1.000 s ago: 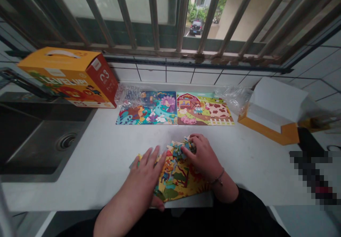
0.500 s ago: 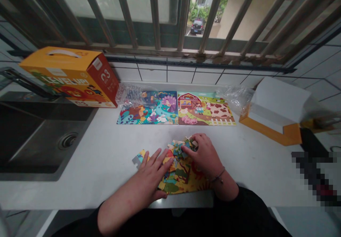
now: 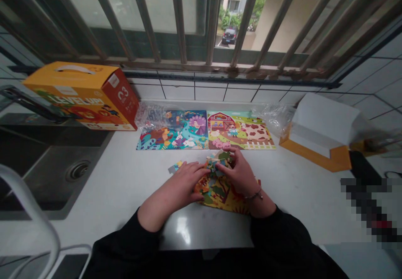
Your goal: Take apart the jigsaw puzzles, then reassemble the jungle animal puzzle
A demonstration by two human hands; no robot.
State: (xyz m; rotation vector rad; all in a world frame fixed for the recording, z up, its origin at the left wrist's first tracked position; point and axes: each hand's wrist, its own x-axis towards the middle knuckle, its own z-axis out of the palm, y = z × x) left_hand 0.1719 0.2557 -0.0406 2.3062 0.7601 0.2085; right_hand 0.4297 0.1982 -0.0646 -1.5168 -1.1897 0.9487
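A yellow jigsaw puzzle point(image 3: 234, 204) lies on the counter in front of me, with a heap of loose puzzle pieces point(image 3: 213, 178) on top. My left hand point(image 3: 182, 185) rests on the left side of the heap, its fingers stretched out and thumb apart. Beyond its fingers, a few joined pieces point(image 3: 176, 167) stick out. My right hand point(image 3: 241, 172) grips a bunch of puzzle pieces point(image 3: 223, 157) at the heap's far side between thumb and fingers. The palm and wrist of that hand cover part of the yellow puzzle.
Two finished-looking puzzles, a forest scene point(image 3: 185, 134) and a farm scene point(image 3: 240, 132), lie side by side behind. Crumpled clear plastic point(image 3: 153, 116) touches them. An orange carton point(image 3: 84, 95) stands by the sink point(image 3: 63, 178); an open box point(image 3: 317, 141) sits at right.
Both hands and the yellow puzzle have shifted away from the counter's front edge, and the puzzle has turned slightly. My left hand's fingers have drawn closer together and moved right against the heap.
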